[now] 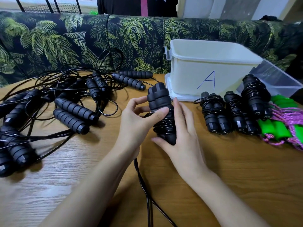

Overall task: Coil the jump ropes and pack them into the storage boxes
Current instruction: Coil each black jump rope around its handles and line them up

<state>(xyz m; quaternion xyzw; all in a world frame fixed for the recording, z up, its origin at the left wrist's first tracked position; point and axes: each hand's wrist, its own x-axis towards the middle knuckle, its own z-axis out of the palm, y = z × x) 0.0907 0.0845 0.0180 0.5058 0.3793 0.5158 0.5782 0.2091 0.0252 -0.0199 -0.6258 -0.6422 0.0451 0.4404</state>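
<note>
The rope is being clamped by the left hand, steadied by the flat right hand. Springy coils are probably being best pinned mid-handle.

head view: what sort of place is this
Probably a living room or lounge: a wooden table beside a palm-print sofa, with loose jump ropes and a plastic box marked A on it.

Blue handwritten "A" on front wall of white storage box

Left grip, right grip, forearms bare
</note>
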